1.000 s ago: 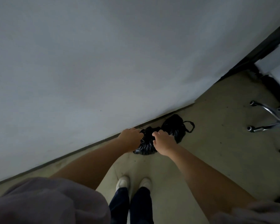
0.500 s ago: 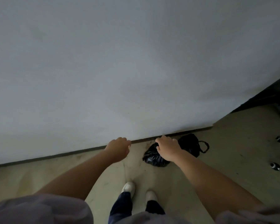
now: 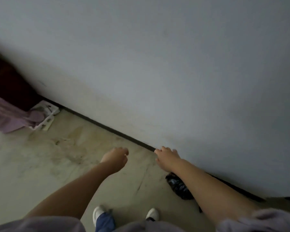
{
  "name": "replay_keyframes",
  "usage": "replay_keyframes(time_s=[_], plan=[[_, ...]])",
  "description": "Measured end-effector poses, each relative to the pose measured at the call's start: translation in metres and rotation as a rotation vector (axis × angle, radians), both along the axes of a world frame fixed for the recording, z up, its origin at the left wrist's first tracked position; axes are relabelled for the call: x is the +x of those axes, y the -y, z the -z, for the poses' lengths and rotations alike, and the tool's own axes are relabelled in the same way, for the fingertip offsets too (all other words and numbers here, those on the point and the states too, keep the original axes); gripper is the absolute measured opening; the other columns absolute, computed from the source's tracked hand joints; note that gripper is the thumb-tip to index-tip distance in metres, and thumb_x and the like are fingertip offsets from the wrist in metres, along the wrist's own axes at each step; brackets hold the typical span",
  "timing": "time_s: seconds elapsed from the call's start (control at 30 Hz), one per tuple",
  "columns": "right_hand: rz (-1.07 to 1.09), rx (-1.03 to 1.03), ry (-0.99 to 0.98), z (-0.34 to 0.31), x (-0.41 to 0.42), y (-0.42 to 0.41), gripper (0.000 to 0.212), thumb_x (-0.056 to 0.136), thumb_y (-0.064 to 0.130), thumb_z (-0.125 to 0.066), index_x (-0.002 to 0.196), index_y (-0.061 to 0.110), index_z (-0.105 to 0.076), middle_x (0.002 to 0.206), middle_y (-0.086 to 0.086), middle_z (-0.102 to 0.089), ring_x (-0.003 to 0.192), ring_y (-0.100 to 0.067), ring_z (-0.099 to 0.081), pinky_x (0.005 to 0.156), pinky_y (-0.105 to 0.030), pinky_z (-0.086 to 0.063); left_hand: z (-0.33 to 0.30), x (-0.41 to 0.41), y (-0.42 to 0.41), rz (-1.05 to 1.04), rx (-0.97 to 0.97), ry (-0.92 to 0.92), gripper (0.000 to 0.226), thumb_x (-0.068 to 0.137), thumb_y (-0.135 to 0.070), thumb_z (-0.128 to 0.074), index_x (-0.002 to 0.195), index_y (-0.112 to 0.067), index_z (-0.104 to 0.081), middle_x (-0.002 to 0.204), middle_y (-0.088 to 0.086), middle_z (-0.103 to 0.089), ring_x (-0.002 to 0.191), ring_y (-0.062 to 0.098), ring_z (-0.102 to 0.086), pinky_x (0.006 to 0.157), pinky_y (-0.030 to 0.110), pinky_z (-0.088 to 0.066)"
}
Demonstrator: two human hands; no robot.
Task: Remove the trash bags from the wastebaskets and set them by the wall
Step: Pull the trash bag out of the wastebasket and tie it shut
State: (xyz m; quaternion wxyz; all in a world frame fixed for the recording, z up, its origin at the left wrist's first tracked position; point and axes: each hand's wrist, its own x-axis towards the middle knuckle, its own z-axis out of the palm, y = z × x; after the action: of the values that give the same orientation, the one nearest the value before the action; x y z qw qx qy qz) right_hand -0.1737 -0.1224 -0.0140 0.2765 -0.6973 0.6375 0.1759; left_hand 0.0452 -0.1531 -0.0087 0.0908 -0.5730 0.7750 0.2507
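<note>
The wall (image 3: 174, 64) fills the space ahead of both hands, meeting the floor (image 3: 40, 164) at a dark baseboard (image 3: 107, 127) that runs just past the right hand's fingertips. A black bag (image 3: 178, 185) lies on the floor against that baseboard, below the right forearm and well behind the right hand (image 3: 166, 159), so I judge this bag already set down and the step in hand to be leaving it. The right hand is empty, fingers loosely spread; the left hand (image 3: 115, 159) hangs empty with fingers loosely curled, out to the left of the right one. Next comes finding a wastebasket; none is in view. The right arm covers much of the bag, so whether a second one lies beside it cannot be told. Far left of the left hand, a purple cloth (image 3: 10, 118) and a white thing (image 3: 45, 115) are blurred.
</note>
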Motion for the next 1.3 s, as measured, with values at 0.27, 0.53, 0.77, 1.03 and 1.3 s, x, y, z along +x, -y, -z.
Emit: replay_keyframes(time_s=[0.27,0.53,0.77,1.03,1.3], plan=[[-0.439,-0.036,0.005,-0.016,0.189,0.019,0.042,0.1,0.031,-0.031,0.139,0.016,-0.034,0.147,-0.013,-0.032,0.135,-0.032,-0.032,0.112,-0.052,-0.023,-0.018,0.191,-0.087,-0.473,-0.027,0.053,0.03,0.095,-0.02,-0.038,0.12,-0.017,-0.055,0.122,0.006,-0.054,0.108,0.025,-0.056,0.083,0.034,-0.047],[-0.711,-0.017,0.007,-0.009,0.385,-0.035,0.046,0.099,0.031,-0.033,0.142,0.017,-0.031,0.148,-0.013,-0.032,0.137,-0.031,-0.031,0.112,-0.048,-0.024,-0.014,0.351,-0.198,-0.729,0.027,0.117,0.033,0.094,-0.018,-0.037,0.123,-0.016,-0.053,0.126,0.007,-0.053,0.116,0.027,-0.052,0.09,0.035,-0.045],[-0.871,-0.017,0.02,-0.007,0.504,-0.064,0.043,0.098,0.03,-0.033,0.139,0.016,-0.035,0.143,-0.014,-0.037,0.133,-0.032,-0.035,0.108,-0.047,-0.028,-0.003,0.441,-0.229,-0.831,0.104,0.133,0.034,0.093,-0.016,-0.037,0.123,-0.015,-0.052,0.126,0.009,-0.052,0.117,0.028,-0.051,0.093,0.035,-0.045],[-0.99,0.006,-0.042,0.001,0.612,-0.002,0.044,0.1,0.03,-0.031,0.142,0.018,-0.031,0.144,-0.011,-0.036,0.133,-0.03,-0.035,0.111,-0.049,-0.026,0.011,0.538,-0.188,-0.95,0.11,0.1,0.034,0.094,-0.018,-0.036,0.124,-0.014,-0.051,0.126,0.009,-0.053,0.117,0.028,-0.051,0.094,0.035,-0.045],[-1.149,-0.026,-0.05,-0.009,0.755,0.116,0.042,0.099,0.031,-0.031,0.139,0.017,-0.035,0.14,-0.013,-0.039,0.131,-0.031,-0.038,0.108,-0.046,-0.029,0.005,0.663,-0.103,-1.214,0.04,-0.04,0.035,0.097,-0.037,-0.041,0.114,-0.011,-0.057,0.116,0.012,-0.061,0.105,0.031,-0.058,0.087,0.034,-0.047]])
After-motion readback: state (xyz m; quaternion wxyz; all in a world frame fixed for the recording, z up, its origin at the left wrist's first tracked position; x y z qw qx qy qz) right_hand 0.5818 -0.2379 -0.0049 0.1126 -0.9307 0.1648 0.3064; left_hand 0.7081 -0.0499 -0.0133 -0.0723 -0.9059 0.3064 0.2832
